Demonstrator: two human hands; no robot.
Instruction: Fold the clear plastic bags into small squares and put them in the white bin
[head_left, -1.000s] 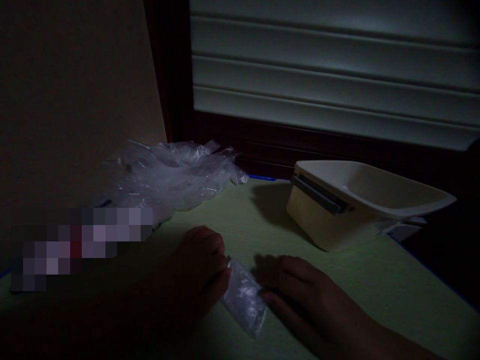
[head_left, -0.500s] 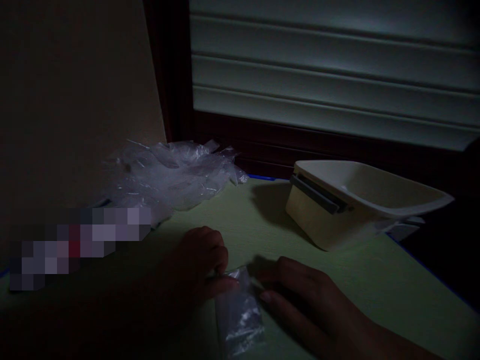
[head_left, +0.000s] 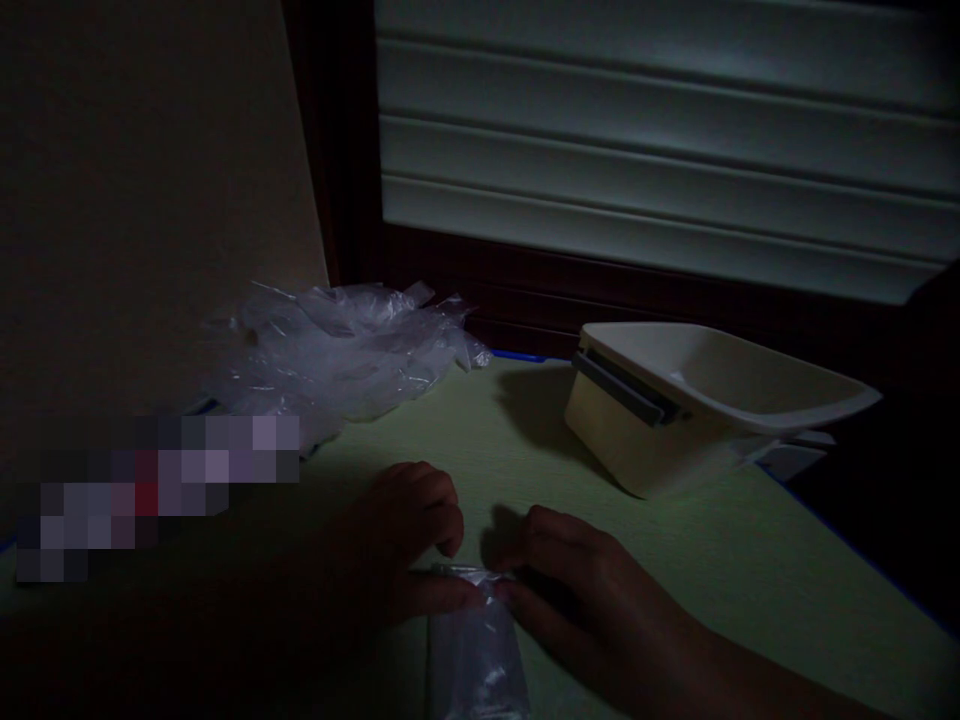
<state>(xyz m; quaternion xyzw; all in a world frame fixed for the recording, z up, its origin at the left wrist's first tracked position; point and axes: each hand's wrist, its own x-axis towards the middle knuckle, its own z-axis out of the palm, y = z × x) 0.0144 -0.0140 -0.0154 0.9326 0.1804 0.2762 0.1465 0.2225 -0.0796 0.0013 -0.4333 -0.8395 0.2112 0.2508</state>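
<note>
Your right hand (head_left: 592, 600) has come in beside your left hand (head_left: 416, 540), and the clear plastic bag (head_left: 484, 660) has shifted nearer you, both thumbs at its far end; you seem to be working that end two-handed. Whether either hand pinches it, I cannot tell. Beyond sit a crumpled plastic pile (head_left: 337, 350) and a cream bin (head_left: 630, 440).

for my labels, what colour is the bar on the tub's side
Dark grey; the bar on the tub shows best in the head view.
</note>
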